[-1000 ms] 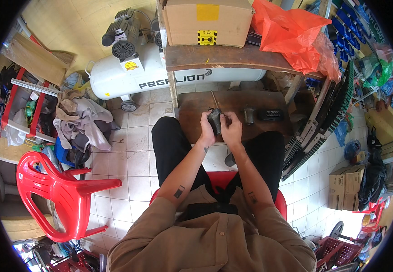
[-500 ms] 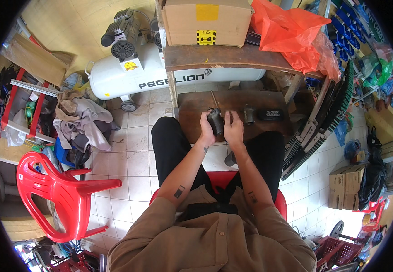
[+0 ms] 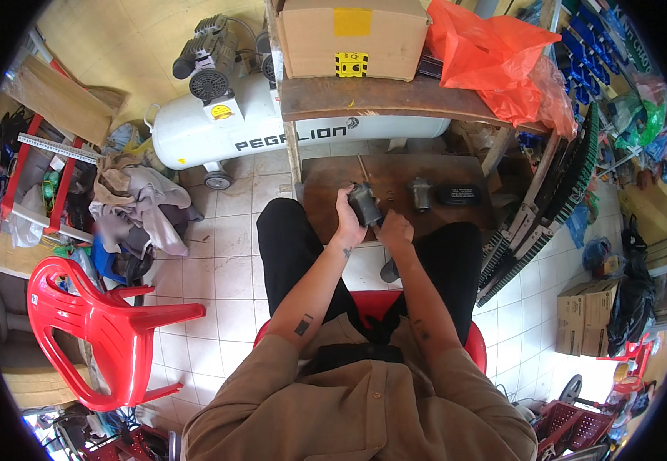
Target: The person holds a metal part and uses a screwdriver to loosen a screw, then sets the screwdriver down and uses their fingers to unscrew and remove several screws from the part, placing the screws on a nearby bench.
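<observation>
My left hand (image 3: 346, 217) is closed around a dark, dirty cylindrical metal part (image 3: 365, 203), tilted above the low wooden table (image 3: 322, 173). Curled up beside the part's lower end is my right hand (image 3: 396, 230), with a fingertip close to or touching it. Whether those bent fingers hold anything small I cannot make out. A thin rod (image 3: 362, 166) lies on the table beyond the part. To the right, on the same table, a smaller grey cylindrical part (image 3: 421, 196) stands beside a black rounded case (image 3: 459, 194).
Over the low table runs a wooden shelf (image 3: 395, 100) bearing a cardboard box (image 3: 349, 38) and an orange plastic bag (image 3: 491, 58). Behind stands a white air compressor (image 3: 210, 131). A red plastic chair (image 3: 118, 330) is at left, dark green-edged metal lengths (image 3: 537, 215) lean at right.
My right hand has dropped from the part's upper right side to its lower end, and its fingers have curled in. The part has tilted slightly in my left hand.
</observation>
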A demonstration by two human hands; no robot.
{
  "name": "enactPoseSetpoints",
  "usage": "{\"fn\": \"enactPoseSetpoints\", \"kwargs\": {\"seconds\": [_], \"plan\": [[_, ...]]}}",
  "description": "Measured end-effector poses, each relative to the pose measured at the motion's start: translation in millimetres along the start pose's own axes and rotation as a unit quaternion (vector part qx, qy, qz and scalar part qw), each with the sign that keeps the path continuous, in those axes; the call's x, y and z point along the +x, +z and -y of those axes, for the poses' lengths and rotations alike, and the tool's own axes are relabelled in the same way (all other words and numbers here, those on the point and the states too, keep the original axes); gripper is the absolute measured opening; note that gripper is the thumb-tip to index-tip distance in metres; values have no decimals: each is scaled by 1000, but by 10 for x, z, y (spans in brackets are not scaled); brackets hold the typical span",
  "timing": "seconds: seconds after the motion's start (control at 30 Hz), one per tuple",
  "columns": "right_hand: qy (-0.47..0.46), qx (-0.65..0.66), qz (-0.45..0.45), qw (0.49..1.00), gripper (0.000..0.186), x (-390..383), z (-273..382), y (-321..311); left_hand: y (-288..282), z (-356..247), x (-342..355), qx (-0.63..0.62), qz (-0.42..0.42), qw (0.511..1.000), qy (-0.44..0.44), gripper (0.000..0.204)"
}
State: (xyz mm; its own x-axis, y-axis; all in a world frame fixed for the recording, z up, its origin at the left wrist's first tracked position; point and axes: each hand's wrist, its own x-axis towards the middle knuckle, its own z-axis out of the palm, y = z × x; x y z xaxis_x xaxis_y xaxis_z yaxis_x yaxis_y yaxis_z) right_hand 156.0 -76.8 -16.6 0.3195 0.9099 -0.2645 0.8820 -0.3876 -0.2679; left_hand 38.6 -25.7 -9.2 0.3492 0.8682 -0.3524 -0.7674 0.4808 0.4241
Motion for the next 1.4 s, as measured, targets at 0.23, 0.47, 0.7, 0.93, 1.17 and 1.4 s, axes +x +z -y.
{"fn": "enactPoseSetpoints", "kwargs": {"seconds": [0.23, 0.47, 0.7, 0.93, 1.17, 1.4], "plan": [[-24, 50, -53, 997, 41, 95, -121, 264, 84, -28, -64, -20, 43, 999, -3, 41], [-135, 70, -208, 966, 33, -321, -429, -461, 114, -134, -61, -59, 43, 997, 27, 46], [-141, 172, -174, 959, 27, -1243, -671, -1081, 207, -252, -114, -133, 34, 989, 48, 53], [-192, 139, -180, 955, 24, -1305, -770, -857, 151, -332, -72, -134, 14, 988, 77, 49], [-193, 123, -176, 957, 21, -1245, -711, -822, 153, -383, -57, -143, 33, 986, 80, 49], [-206, 146, -207, 945, 20, -1245, -685, -838, 134, -370, -41, -129, 24, 987, 90, 53]]}}
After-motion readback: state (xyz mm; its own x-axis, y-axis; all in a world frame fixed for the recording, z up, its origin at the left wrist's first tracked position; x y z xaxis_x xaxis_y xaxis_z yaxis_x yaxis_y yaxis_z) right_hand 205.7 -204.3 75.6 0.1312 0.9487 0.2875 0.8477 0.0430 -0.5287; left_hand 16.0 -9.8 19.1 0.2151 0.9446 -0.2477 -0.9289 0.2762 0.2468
